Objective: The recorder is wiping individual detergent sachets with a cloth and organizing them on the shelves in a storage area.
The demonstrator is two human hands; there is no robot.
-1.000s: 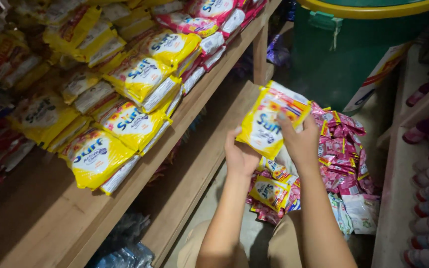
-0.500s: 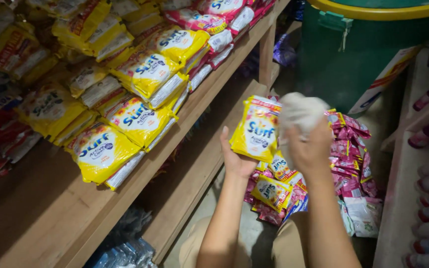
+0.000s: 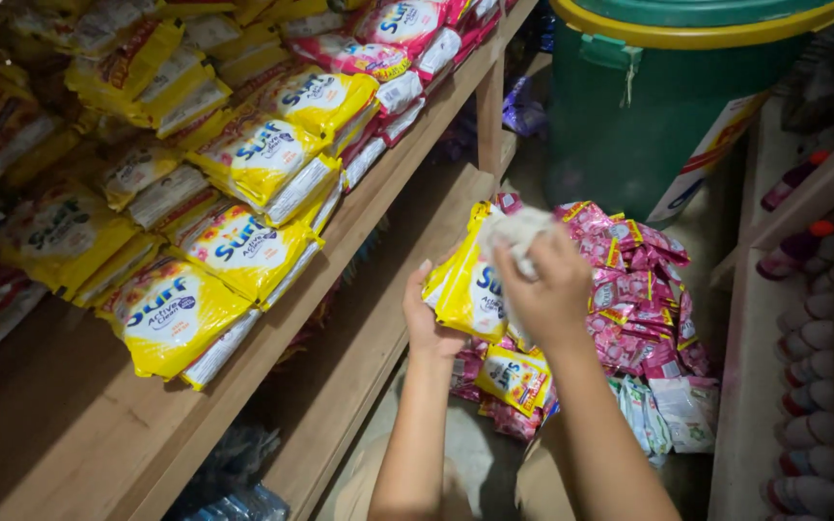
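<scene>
Here the left hand (image 3: 429, 323) fingers grip the yellow packet (image 3: 470, 289) from beneath, right hand (image 3: 547, 289) fingers pinching its top.

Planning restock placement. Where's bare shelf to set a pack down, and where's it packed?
Free: the front strip of the upper wooden shelf, below the nearest yellow packet, and the lower shelf board left of the left hand. Crowded: the yellow packet rows further back, and the pink sachet pile beyond the right hand, against the green bin.

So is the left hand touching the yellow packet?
Touching. The head view shows the left hand cupped against the yellow packet from behind, fingers on its edge, while the right hand grips its crumpled top.
</scene>
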